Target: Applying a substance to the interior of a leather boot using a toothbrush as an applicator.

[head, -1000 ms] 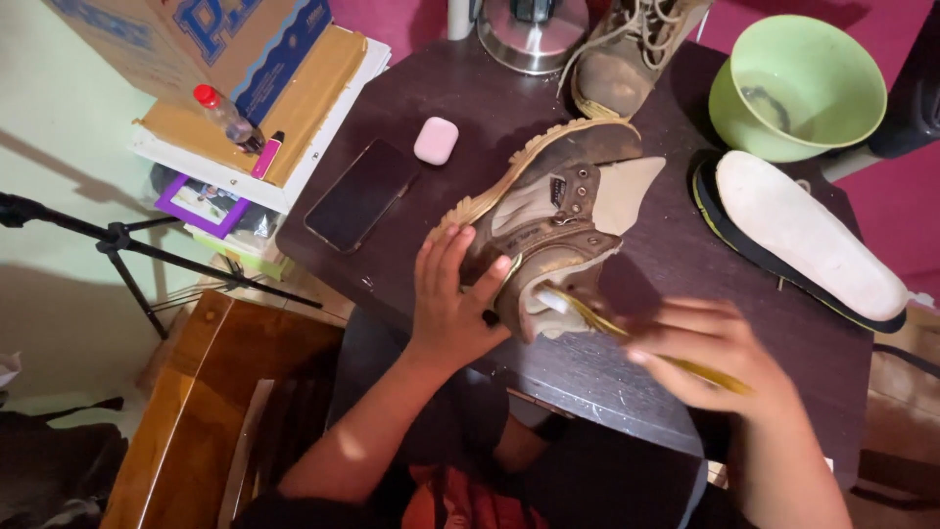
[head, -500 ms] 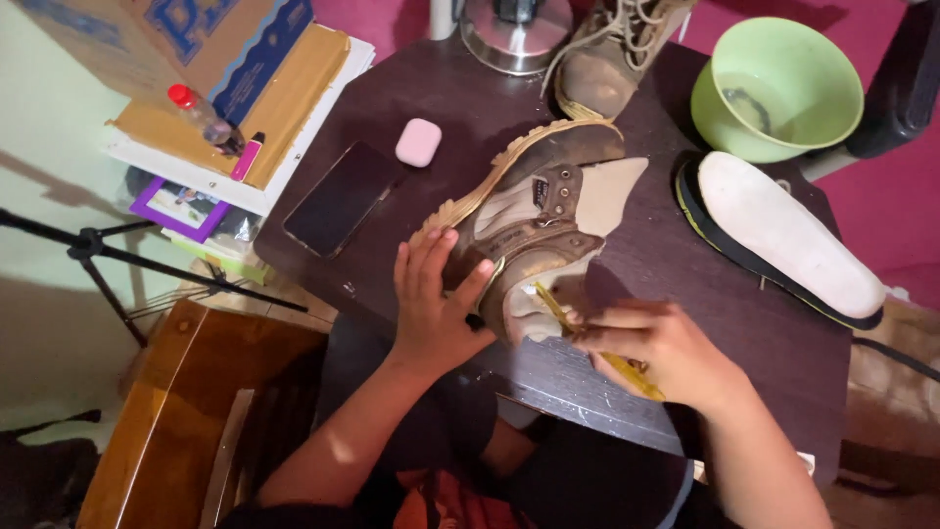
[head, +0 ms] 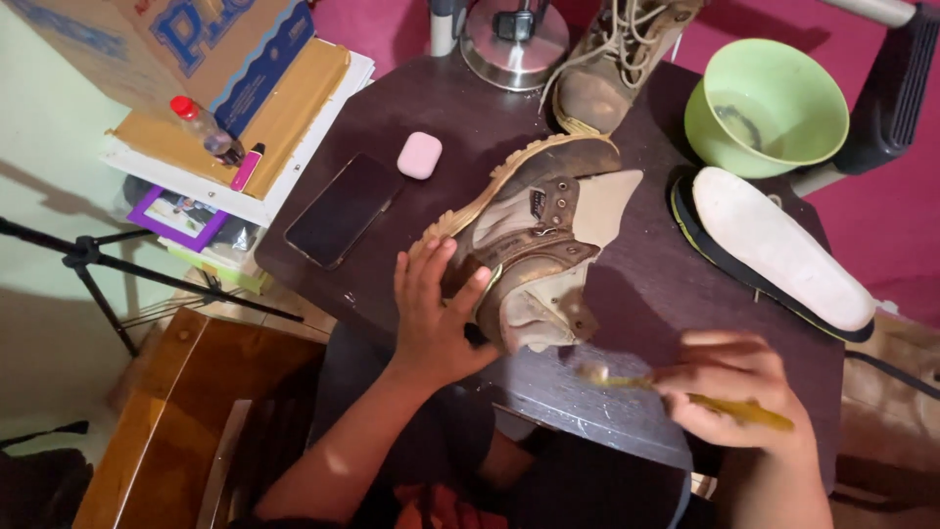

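Note:
A worn brown boot (head: 534, 230) without laces lies on its side on the dark table (head: 666, 284), tongue pulled out. My left hand (head: 434, 313) presses flat against its heel end, fingers spread. My right hand (head: 729, 392) grips a yellow toothbrush (head: 685, 392), blurred, with its bristle end a short way right of the boot and apart from it. A white insole (head: 783, 250) lies on the table to the right, on top of a black one.
A second boot with laces (head: 612, 69) stands at the back beside a metal base (head: 514, 39). A green bowl (head: 764, 108), a black phone (head: 343, 209) and a pink case (head: 420, 155) lie around. Left are a cardboard box, papers and a tripod (head: 108, 269).
My right hand has drawn the toothbrush away from the boot, down and to the right. My left hand stays on the boot's heel end.

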